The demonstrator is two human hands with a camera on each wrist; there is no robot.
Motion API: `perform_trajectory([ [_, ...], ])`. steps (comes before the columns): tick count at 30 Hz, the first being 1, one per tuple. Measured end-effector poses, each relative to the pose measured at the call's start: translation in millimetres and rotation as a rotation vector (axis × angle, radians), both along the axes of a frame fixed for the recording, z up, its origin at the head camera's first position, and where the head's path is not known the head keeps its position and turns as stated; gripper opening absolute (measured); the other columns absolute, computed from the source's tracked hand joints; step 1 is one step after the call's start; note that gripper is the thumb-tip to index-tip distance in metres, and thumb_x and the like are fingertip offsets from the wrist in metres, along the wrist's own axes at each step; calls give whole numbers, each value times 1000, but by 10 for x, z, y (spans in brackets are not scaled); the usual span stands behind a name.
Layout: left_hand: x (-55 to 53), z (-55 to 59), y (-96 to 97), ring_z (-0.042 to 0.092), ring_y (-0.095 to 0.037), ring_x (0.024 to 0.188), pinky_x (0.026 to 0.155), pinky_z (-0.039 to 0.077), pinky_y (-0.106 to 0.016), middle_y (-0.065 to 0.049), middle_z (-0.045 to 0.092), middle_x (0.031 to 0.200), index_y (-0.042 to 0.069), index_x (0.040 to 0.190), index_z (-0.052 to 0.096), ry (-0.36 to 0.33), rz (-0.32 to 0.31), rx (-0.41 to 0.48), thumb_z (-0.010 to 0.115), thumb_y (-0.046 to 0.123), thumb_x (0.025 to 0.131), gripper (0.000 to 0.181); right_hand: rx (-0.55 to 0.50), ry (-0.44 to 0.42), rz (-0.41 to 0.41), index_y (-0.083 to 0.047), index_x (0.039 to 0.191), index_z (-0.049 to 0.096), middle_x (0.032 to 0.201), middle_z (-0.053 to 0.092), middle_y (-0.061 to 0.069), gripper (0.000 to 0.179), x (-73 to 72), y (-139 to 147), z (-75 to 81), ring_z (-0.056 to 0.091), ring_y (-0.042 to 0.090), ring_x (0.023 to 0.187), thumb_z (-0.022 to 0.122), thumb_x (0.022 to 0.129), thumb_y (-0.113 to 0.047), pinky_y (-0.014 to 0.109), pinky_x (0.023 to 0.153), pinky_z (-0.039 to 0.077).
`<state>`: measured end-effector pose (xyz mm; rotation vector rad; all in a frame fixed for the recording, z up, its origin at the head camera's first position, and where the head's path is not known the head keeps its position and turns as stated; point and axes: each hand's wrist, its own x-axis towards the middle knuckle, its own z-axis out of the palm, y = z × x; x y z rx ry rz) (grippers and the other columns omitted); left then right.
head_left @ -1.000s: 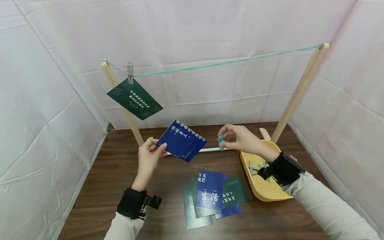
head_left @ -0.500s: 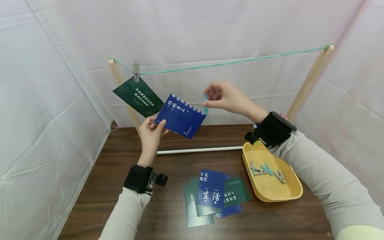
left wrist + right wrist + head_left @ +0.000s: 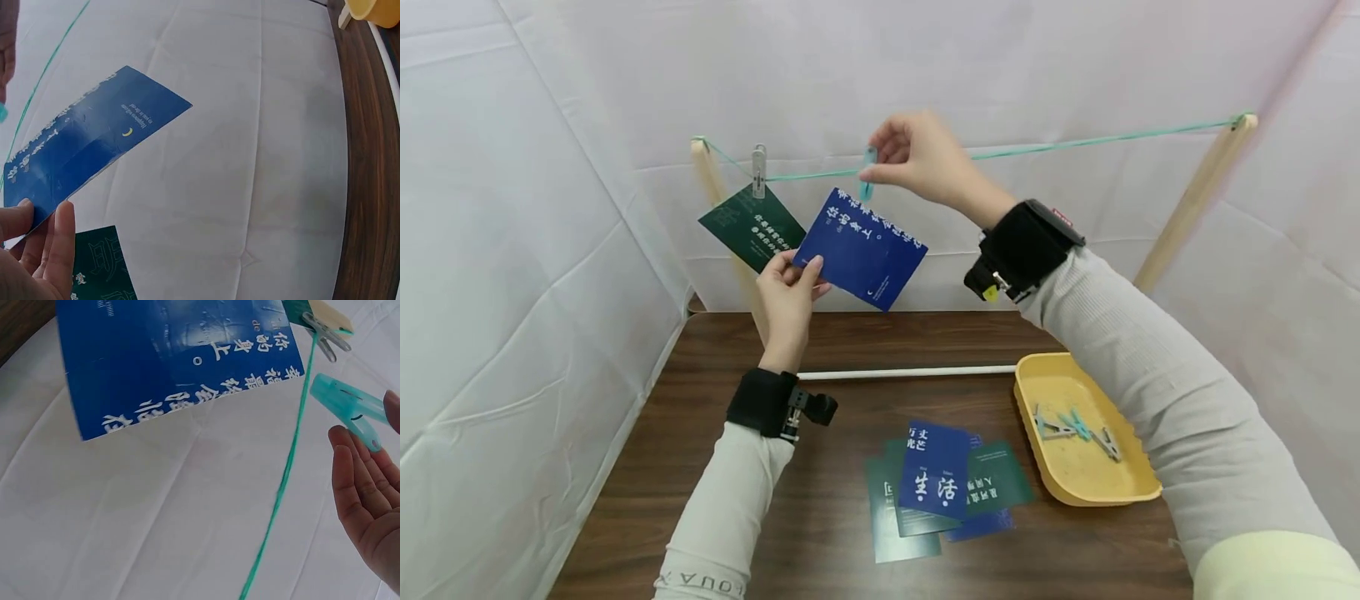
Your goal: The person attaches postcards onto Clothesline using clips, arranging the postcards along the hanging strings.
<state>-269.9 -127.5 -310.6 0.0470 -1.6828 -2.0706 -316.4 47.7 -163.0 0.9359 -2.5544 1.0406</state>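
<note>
My left hand [image 3: 787, 304] pinches a blue card [image 3: 861, 248] with white writing by its left corner, thumb in front. The card is tilted, its upper edge just under the green string [image 3: 1037, 148]. Between thumb and fingers of my right hand [image 3: 921, 160] is a light blue clothespin [image 3: 868, 173], at the string's height, above the card. In the right wrist view the clothespin [image 3: 350, 407] lies apart from card and string, its tip close to the string. A grey clothespin [image 3: 759, 171] holds a dark green card [image 3: 752, 223] on the string, partly behind the blue card.
Wooden posts [image 3: 1195, 200] carry the string at both ends. A yellow tray [image 3: 1093, 492] with several clothespins [image 3: 1077, 425] stands on the right of the dark wooden table [image 3: 820, 492]. Overlapping blue and green cards [image 3: 934, 479] lie mid-table. A white rod [image 3: 910, 372] crosses behind them.
Both hands have risen toward the string, the left with the blue card, the right with the light blue clothespin. The right hand has also moved left, away from above the tray.
</note>
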Motion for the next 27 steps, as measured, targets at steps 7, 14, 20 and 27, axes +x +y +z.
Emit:
perform_trajectory([
  [7, -46, 54, 64, 62, -5, 62, 58, 55, -16, -22, 66, 93, -5, 104, 59, 14, 59, 32, 62, 6, 89, 19, -2, 100, -36, 4, 109, 59, 97, 61, 12, 28, -83, -154, 154, 55, 11, 80, 66, 88, -14, 21, 80, 47],
  [14, -109, 59, 87, 61, -5, 60, 59, 55, -17, -6, 65, 81, -6, 103, 61, 10, 84, 61, 63, 6, 89, 19, 81, 175, -19, 4, 106, 62, 99, 64, 15, 24, -143, -243, 205, 58, 19, 87, 62, 91, -14, 22, 84, 47],
  [20, -165, 65, 72, 61, -4, 56, 58, 55, -16, -2, 64, 77, -6, 100, 61, 24, 86, 99, 64, 6, 88, 17, 59, 218, -35, 4, 100, 63, 93, 64, 15, 18, -201, -293, 160, 56, 16, 80, 59, 93, -12, 21, 77, 45],
  [27, -198, 52, 23, 60, -4, 57, 57, 54, -16, 4, 62, 70, -5, 103, 62, 6, 75, 128, 61, 9, 90, 19, 29, 198, -36, 4, 98, 63, 90, 64, 15, 16, -225, -356, 114, 57, 15, 76, 59, 93, -10, 20, 74, 46],
])
